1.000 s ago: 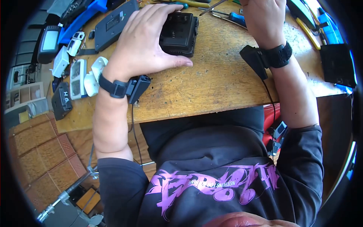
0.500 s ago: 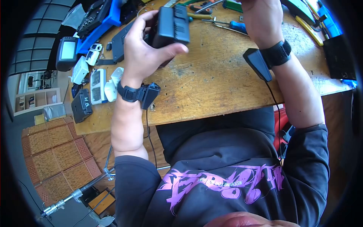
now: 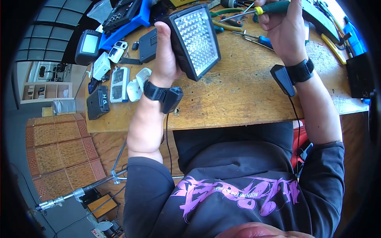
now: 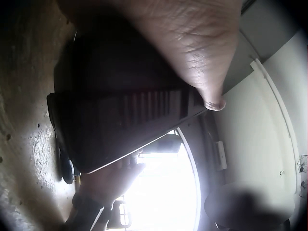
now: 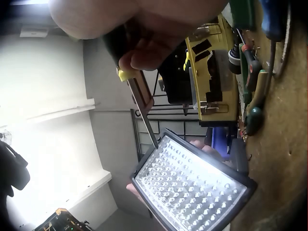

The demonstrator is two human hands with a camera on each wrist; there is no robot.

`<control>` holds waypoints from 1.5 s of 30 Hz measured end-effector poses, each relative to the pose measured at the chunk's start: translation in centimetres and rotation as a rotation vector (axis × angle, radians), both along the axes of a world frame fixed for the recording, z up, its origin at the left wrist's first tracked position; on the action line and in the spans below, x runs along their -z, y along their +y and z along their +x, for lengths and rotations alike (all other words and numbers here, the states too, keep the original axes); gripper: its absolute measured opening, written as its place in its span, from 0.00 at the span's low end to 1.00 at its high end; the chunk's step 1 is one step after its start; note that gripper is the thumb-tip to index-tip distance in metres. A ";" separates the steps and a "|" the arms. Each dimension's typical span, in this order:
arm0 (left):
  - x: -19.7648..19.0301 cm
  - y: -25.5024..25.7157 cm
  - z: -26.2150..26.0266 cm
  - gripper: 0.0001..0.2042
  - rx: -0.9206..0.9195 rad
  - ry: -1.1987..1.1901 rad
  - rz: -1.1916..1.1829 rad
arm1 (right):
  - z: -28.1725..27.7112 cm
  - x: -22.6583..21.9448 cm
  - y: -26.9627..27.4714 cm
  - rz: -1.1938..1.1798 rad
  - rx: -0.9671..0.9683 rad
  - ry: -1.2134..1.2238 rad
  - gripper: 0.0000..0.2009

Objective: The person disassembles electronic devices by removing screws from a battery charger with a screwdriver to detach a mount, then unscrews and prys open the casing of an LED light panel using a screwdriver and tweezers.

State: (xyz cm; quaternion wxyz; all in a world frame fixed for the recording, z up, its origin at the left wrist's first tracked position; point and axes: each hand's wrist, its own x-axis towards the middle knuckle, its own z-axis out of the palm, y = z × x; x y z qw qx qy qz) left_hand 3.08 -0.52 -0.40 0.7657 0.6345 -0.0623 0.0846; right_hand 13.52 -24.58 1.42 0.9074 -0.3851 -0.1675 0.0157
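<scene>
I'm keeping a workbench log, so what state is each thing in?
light, held tilted above the table by the left hand; lit or unlit unclear
green-handled screwdriver, held in the right hand, blade toward the light; contact unclear
blue-handled tool, lying on the table
yellow-handled tool at far right, lying on the table
black lettered box, resting near the table's edge

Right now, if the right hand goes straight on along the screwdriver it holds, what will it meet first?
Most likely the LED light in the left hand: the screwdriver in the right hand points toward its edge. Depth is unclear, so they may already touch.
</scene>
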 end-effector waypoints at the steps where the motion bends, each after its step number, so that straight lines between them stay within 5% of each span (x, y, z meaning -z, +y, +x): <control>1: -0.1 -0.1 0.0 0.48 -0.005 -0.003 0.002 | -0.1 -0.2 0.0 -0.021 -0.037 0.010 0.25; 5: -0.6 0.0 0.1 0.48 0.092 0.055 -0.091 | 0.2 0.2 -0.1 -0.050 -0.037 0.010 0.25; 7: -0.4 1.3 0.2 0.43 0.125 0.033 0.173 | 0.2 0.3 0.0 -0.044 -0.036 -0.009 0.25; 11: -0.4 1.7 -0.2 0.32 0.030 0.037 0.230 | -0.1 0.2 0.2 -0.053 -0.038 0.004 0.25; 19: -2.0 0.2 -1.5 0.43 0.069 -0.090 0.551 | 0.2 0.5 0.3 -0.103 0.000 -0.011 0.24; 21: -2.3 -0.1 -1.9 0.43 0.035 -0.100 0.962 | 0.2 0.5 0.2 -0.104 0.000 -0.002 0.24; 25: -1.0 -0.8 -1.3 0.42 -0.149 -0.189 1.282 | 0.3 0.9 0.6 -0.054 0.021 -0.044 0.24; 35: -2.0 -0.1 -1.8 0.28 -0.168 -0.256 1.187 | -1.0 0.4 1.3 -0.144 0.038 -0.061 0.24; 37: -3.5 -0.3 -2.2 0.24 -0.200 -0.029 1.214 | -1.4 0.2 1.6 -0.156 0.038 -0.089 0.24; 39: -2.7 0.2 -2.0 0.24 -0.288 -0.131 1.256 | -1.5 0.7 1.8 -0.167 0.031 -0.125 0.25; 42: -4.6 -0.7 -2.2 0.20 -0.152 0.245 1.233 | -0.5 1.7 1.2 -0.178 -0.073 -0.169 0.26; 45: -3.7 -0.7 -2.3 0.19 -0.219 0.186 1.217 | -0.8 2.1 1.6 -0.220 -0.068 -0.285 0.27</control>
